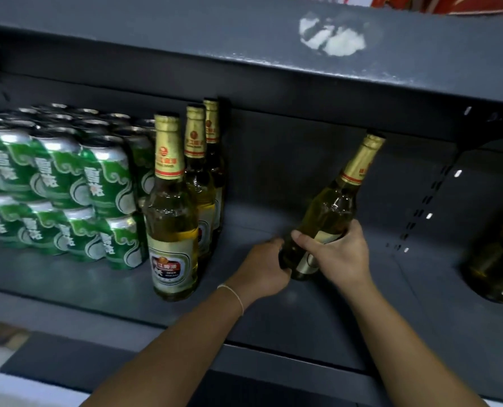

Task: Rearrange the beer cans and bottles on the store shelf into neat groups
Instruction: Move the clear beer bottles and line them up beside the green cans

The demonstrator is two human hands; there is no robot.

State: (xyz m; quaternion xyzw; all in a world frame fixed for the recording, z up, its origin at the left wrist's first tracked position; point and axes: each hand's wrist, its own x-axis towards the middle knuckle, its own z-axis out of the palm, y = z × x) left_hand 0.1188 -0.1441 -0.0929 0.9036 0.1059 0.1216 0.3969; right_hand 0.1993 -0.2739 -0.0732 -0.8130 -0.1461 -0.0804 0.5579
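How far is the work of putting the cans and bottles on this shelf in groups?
Done, it seems: the green beer cans stand stacked in two layers at the left, with a row of three gold-foiled glass bottles beside them. In hand: the left hand and right hand grip one tilted gold-foiled bottle. Left: at least one dark, blurred bottle stands apart at the far right.

Green cans (68, 183) with white swirls, amber bottles (172, 218) with gold foil, dark grey shelf (303, 312)
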